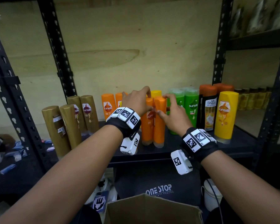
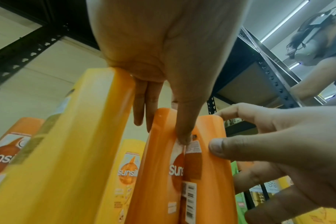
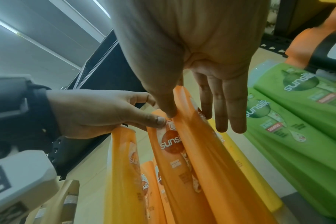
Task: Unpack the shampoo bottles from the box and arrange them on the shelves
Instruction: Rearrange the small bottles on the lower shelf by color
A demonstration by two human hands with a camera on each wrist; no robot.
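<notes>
Four gold bottles [image 1: 68,125], two green bottles [image 1: 191,109], one cardboard box [image 1: 152,210], two hands [image 1: 136,101].

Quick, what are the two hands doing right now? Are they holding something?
Left hand: grips the left orange bottle, thumb in front, fingers behind.
Right hand: grips the right orange bottle, thumb in front, fingers round its far side.

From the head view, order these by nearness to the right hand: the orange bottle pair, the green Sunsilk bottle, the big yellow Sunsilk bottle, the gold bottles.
1. Orange bottle pair: in the right hand, grip on its right side.
2. Green Sunsilk bottle: just right of the hand.
3. Big yellow Sunsilk bottle: further right, at the shelf front.
4. Gold bottles: far left, beyond the left hand.
</notes>
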